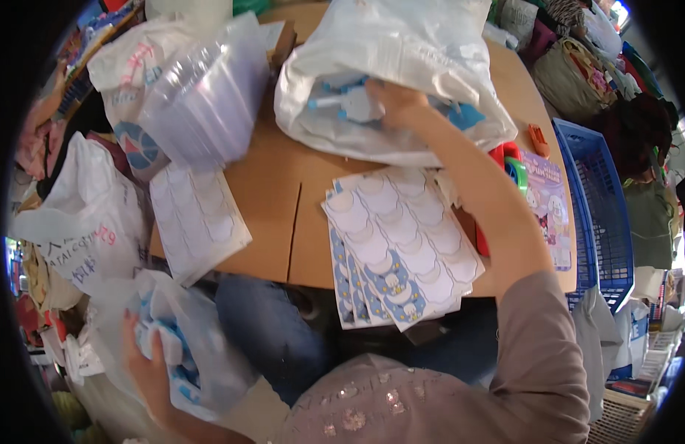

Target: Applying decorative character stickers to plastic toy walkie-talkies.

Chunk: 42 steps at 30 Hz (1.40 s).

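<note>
Stuffed bags (pixel 576 80) flank a brown table (pixel 265 203) bearing a white sack (pixel 402 44).

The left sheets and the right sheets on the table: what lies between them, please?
In the head view, between the left sheets and the right sheets lies only bare brown table with a dark seam.

Soft, bright light glints off the blurred stack of clear plastic containers (pixel 205 96) and large glossy white plastic bag (pixel 398 44), shadow lies beneath the flat brown tabletop (pixel 265 214), and fisheye distortion bends the dark-rimmed edges.
</note>
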Each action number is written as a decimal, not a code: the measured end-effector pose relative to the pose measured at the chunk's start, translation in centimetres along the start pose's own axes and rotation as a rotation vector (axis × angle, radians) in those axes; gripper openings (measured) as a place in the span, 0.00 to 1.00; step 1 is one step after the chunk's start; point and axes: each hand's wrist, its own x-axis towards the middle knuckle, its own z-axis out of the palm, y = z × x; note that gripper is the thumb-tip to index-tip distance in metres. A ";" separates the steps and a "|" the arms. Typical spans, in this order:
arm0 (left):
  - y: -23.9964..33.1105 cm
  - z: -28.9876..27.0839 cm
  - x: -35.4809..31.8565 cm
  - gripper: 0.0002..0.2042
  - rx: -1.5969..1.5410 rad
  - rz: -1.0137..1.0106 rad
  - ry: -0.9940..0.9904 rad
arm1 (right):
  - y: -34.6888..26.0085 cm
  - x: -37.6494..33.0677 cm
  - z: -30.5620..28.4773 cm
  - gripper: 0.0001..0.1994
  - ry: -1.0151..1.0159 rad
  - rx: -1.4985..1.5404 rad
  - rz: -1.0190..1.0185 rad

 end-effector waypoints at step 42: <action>18.3 15.0 4.1 0.30 -0.879 -0.185 -0.471 | -11.7 -25.4 -3.8 0.25 0.939 1.316 0.397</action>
